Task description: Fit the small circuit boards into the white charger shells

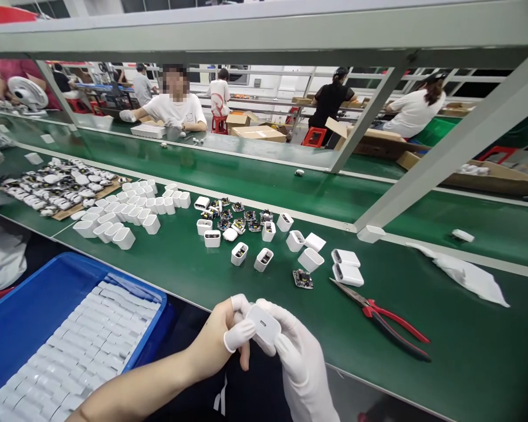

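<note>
Both hands hold one white USB-C charger (264,326) at the near edge of the green bench, its port end turned up toward me. My left hand (222,333), bare except for white finger cots, pinches its left side. On the other side, my right hand (301,357) in a white glove closes round it. Just beyond lie a small circuit board (303,279) and several white charger housings (264,259), some with boards inside. Loose circuit boards (250,220) are grouped behind these. Long-nose pliers (378,313) with red and black handles rest to the right.
At left, a blue bin (66,264) holds rows of white pieces. Empty white housings (124,237) and a board-and-cap pile (61,184) stand farther back. A white bag (464,274) lies right. A slanted frame post (449,140) crosses the right side; a co-worker (176,108) sits opposite.
</note>
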A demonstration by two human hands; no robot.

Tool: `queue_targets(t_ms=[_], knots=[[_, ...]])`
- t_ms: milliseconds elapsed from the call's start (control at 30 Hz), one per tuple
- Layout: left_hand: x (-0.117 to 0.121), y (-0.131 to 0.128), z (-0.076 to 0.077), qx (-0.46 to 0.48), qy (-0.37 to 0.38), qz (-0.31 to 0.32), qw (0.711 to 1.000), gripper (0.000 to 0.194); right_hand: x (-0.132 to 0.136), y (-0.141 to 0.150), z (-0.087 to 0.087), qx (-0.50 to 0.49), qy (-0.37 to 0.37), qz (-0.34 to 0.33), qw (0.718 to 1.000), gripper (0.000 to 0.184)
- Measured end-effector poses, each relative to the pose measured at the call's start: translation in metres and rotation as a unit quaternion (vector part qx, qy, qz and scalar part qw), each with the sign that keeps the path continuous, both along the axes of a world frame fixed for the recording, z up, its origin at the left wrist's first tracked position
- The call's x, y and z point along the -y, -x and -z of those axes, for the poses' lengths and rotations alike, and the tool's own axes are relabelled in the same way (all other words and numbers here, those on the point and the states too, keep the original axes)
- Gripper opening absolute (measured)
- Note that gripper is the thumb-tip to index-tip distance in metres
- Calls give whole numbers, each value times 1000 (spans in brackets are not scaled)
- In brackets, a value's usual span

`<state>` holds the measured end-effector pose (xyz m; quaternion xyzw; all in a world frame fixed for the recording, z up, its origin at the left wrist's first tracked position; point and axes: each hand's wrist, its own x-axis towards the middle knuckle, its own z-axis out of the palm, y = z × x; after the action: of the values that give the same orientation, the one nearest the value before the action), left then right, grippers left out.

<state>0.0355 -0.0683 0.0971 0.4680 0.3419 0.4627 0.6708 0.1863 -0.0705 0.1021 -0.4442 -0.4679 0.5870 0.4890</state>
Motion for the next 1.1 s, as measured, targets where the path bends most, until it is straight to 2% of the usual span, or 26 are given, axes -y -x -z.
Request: queue_targets(t_ms=[100, 167, 200, 233, 300, 367, 433, 500, 567, 633, 767, 833, 900, 1000, 1100], knots=[[-3, 5, 1, -31, 0, -11, 999, 38, -4, -1, -2, 22, 9, -13, 1000, 50], [-6, 12, 2, -125, -41, -23, 991, 35, -10, -5, 0, 34, 10, -34, 999, 55], [-7, 16, 4, -196, -78, -35, 977, 34, -14, -7, 2, 39, 15, -53, 998, 57], [-9, 19, 6, -271, -123, -49, 954, 34, -18, -9, 3, 40, 18, -76, 996, 60], [-13, 25, 11, -393, -225, -67, 889, 40, -24, -13, 7, 41, 21, -120, 992, 65], [-16, 26, 17, -453, -306, -69, 835, 48, -30, -15, 9, 60, 13, -124, 990, 64], [-20, 26, 21, -481, -354, -67, 799, 54, -34, -14, 11, 116, -5, -88, 989, 56], [-24, 29, 23, -502, -372, -85, 776, 57, -39, -11, 14, 185, -37, -22, 982, 48], [-30, 37, 22, -522, -378, -126, 754, 55, -46, -9, 17, 260, -75, 69, 960, 42], [-36, 54, 21, -550, -374, -184, 724, 49, -55, -7, 19, 367, -89, 140, 916, 34], [-50, 108, 23, -636, -331, -305, 626, 39, -70, -7, 21, 580, -94, 162, 793, 21], [-57, 138, 23, -681, -283, -353, 575, 39, -75, -9, 21, 618, -112, 178, 758, 25], [-64, 165, 22, -723, -229, -384, 527, 41, -78, -12, 22, 610, -115, 199, 759, 35], [-76, 194, 17, -781, -175, -384, 461, 44, -79, -20, 24, 578, -97, 189, 788, 47], [-92, 208, 15, -818, -157, -356, 423, 40, -78, -30, 26, 557, -101, 162, 808, 44]])
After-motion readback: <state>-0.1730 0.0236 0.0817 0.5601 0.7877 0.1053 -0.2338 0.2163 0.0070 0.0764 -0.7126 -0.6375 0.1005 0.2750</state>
